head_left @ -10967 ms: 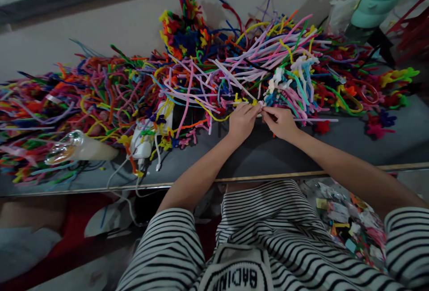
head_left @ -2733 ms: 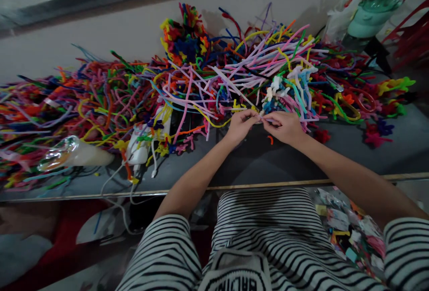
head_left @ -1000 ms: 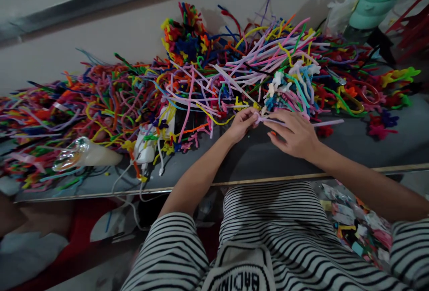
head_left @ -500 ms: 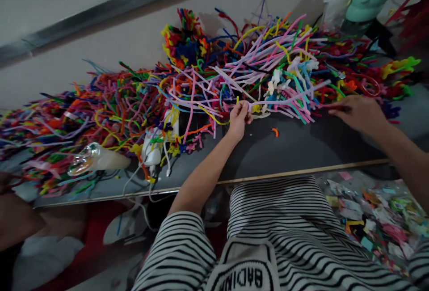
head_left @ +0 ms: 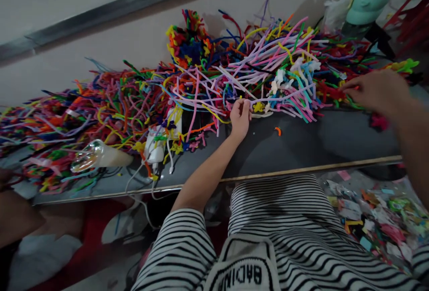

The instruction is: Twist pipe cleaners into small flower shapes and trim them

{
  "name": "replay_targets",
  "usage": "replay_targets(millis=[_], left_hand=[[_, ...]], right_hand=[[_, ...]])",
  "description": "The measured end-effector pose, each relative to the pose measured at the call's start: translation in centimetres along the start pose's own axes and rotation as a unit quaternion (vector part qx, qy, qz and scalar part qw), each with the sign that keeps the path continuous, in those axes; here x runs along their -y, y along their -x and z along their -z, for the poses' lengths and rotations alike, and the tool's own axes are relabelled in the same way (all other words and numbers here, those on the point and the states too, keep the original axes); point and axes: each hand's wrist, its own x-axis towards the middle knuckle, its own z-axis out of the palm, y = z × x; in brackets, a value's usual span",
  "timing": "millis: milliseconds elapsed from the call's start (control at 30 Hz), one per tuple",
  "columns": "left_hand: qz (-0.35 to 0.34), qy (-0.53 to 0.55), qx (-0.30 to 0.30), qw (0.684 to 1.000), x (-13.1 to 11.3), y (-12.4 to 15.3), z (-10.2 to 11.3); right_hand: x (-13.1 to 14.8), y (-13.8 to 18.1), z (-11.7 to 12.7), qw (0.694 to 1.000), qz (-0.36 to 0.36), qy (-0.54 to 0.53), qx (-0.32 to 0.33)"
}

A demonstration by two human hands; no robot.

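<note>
Lilac in colour, a fuzzy stem [head_left: 291,97] is pinched, in the head view, between the thumb and fingers of the left hand [head_left: 240,114]; from this grip it is extended toward nearly three o'clock, just beside a yellow flower-shaped piece [head_left: 258,107]. Well apart at three o'clock, the right hand [head_left: 382,92] is blurred near red pieces [head_left: 331,90]; whether its grip is closed cannot be told. On the dark counter [head_left: 301,148], an orange curl [head_left: 278,131] is seen toward four o'clock from the left hand.

Head-worn view, facing forward and down, hands [head_left: 240,119] near
</note>
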Motion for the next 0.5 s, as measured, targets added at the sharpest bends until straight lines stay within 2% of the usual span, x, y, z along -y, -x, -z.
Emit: replay_targets(millis=[33,100,167,200,267,333,367,433,467,500], left_hand=[[0.005,0.007,0.013,1.0,0.0,0.0,0.0],[0.022,0.027,0.052,0.998,0.1,0.0,-0.1],[0.038,0.041,0.095,0.994,0.2,0.0,-0.2],[0.041,0.044,0.112,0.992,0.3,0.1,-0.2],[0.038,0.042,0.129,0.99,0.3,0.3,-0.3],[0.027,0.042,0.129,0.99,0.1,0.5,-0.4],[0.023,0.045,0.128,0.99,0.0,0.6,-0.4],[0.019,0.051,0.136,0.989,-0.2,0.8,-0.4],[0.021,0.053,0.145,0.988,-0.3,1.0,-0.5],[0.025,0.054,0.155,0.986,-0.4,1.1,-0.5]], right_hand=[[-0.2,-1.0,1.8,0.998,-0.007,0.009,0.061],[-0.3,-3.4,5.1,0.987,0.057,-0.008,0.152],[0.0,-6.0,7.4,0.975,0.114,-0.004,0.189],[0.3,-7.2,8.1,0.981,0.109,0.01,0.158],[1.4,-8.8,8.6,0.996,0.088,0.013,0.024],[3.1,-8.6,7.8,0.988,0.11,-0.037,-0.1],[4.3,-7.6,7.1,0.974,0.149,-0.086,-0.15],[7.5,-4.3,5.1,0.922,0.241,-0.195,-0.233],[9.3,-2.2,3.9,0.901,0.273,-0.22,-0.255],[11.2,0.0,2.7,0.887,0.319,-0.231,-0.24]])
